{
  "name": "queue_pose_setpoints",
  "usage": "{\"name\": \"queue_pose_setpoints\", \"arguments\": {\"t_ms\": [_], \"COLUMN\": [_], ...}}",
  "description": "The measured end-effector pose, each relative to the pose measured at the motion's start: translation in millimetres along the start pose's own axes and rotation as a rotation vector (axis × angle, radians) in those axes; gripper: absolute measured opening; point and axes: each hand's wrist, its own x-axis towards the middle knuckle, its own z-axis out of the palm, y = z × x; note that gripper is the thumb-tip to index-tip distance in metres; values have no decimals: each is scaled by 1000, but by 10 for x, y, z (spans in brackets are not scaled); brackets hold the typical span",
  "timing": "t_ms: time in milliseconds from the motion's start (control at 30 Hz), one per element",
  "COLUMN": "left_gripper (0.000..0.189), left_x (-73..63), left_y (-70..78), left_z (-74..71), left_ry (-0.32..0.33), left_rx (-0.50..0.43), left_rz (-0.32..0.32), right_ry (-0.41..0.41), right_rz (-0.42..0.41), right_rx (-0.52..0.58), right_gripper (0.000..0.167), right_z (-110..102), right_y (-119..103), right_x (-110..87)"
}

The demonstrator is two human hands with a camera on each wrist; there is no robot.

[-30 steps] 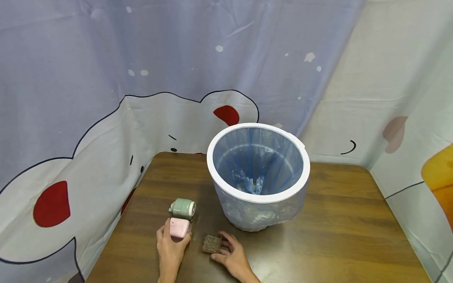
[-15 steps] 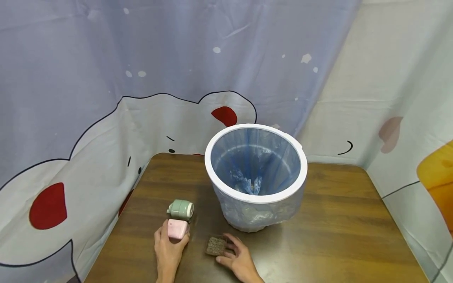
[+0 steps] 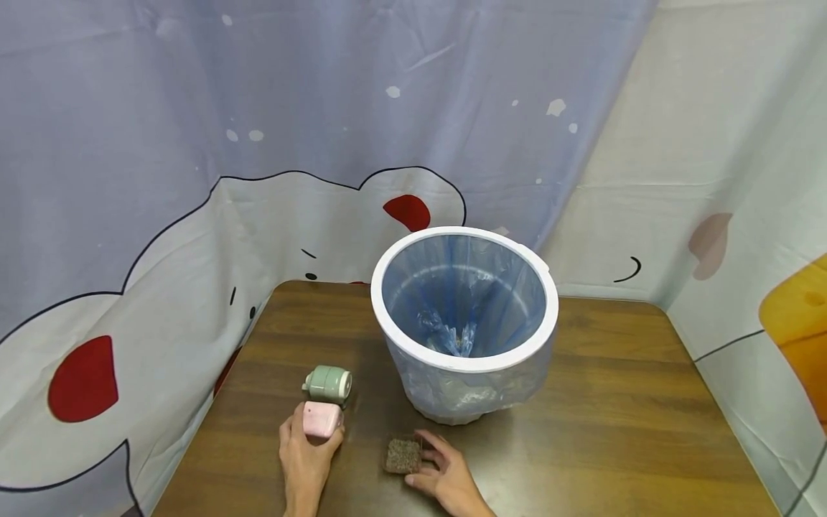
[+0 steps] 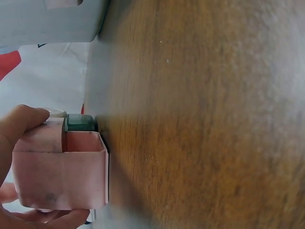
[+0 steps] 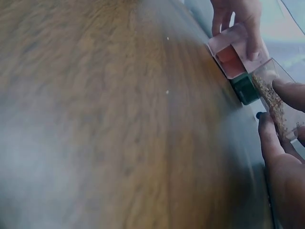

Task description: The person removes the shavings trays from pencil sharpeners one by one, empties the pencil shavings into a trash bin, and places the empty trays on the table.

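Note:
In the head view my left hand (image 3: 304, 459) grips a pink boxy case (image 3: 321, 419) near the table's left front. The left wrist view shows a rectangular recess in the side of the pink case (image 4: 59, 181). My right hand (image 3: 455, 480) pinches a small clear box (image 3: 403, 456) between thumb and fingers, to the right of the case and apart from it. Brown flaky bits fill part of the clear box (image 5: 272, 102) in the right wrist view. A green and white rounded thing (image 3: 328, 383) lies just behind the pink case.
A large white-rimmed bin (image 3: 464, 363) with a blue translucent liner stands on the wooden table (image 3: 633, 402), behind and to the right of my hands. Crumpled blue plastic (image 3: 452, 337) lies inside it. A printed curtain (image 3: 310, 86) borders the table at the back and sides.
My right hand has moved right and a little nearer with the clear box, away from the pink case. The left hand still holds the case in about the same place. The view shifted slightly.

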Motion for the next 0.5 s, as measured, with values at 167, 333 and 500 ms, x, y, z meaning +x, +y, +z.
{"name": "queue_pose_setpoints", "arguments": {"t_ms": [167,333,500], "left_gripper": [80,79,79], "left_x": [4,1,2], "left_y": [-4,1,3], "left_z": [3,0,-6], "left_ry": [5,2,0], "left_rx": [-3,-3,-1], "left_rz": [9,5,-9], "right_ry": [-9,-6,11], "right_rz": [2,43,60], "right_rx": [-13,19,-2], "right_gripper": [76,76,76], "right_z": [-61,-128,-199], "right_y": [11,23,28], "right_x": [-41,-93,-134]}}
